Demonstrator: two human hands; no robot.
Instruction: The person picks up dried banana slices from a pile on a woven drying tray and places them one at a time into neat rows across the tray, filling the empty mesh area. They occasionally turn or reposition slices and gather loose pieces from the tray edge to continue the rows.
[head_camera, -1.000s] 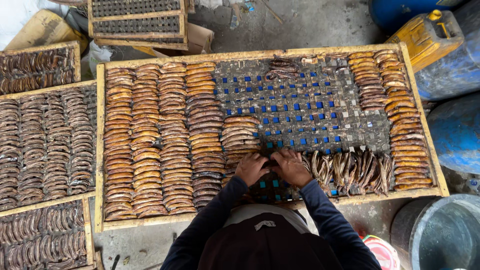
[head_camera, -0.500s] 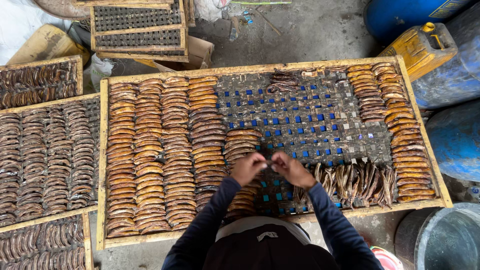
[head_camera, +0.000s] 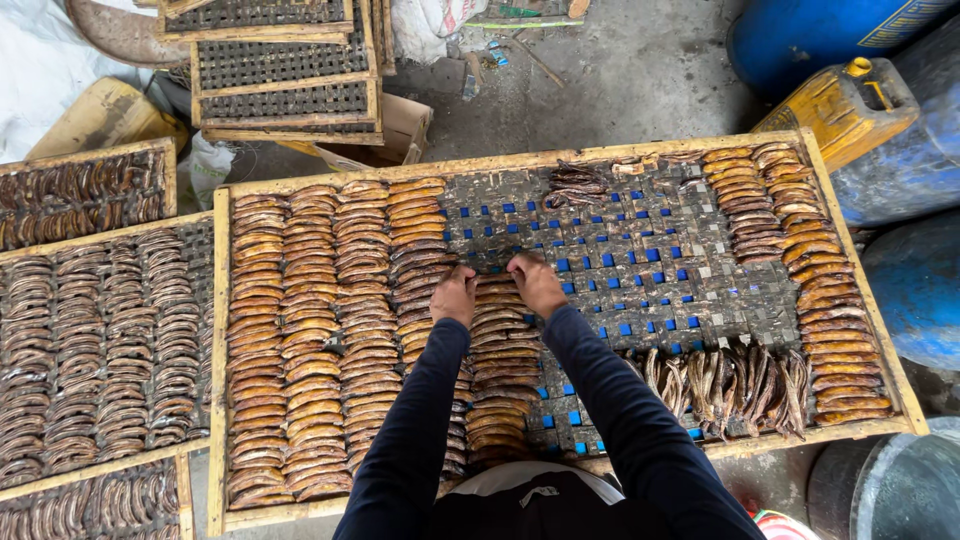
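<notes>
Two hands, left hand (head_camera: 455, 296), right hand (head_camera: 536, 283), perhaps six fish rows (head_camera: 500, 360)

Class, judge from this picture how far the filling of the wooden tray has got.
Done: four full columns of curved brown pieces on the left and a column along the right edge. In hand: left hand and right hand rest atop the fifth column. Left: bare mesh mid-tray, plus a loose pile.

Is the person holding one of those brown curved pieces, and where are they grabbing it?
It cannot be told. Both hands, left and right, rest palm-down at the top of a row of brown pieces on the tray, hiding the fingers.
</notes>
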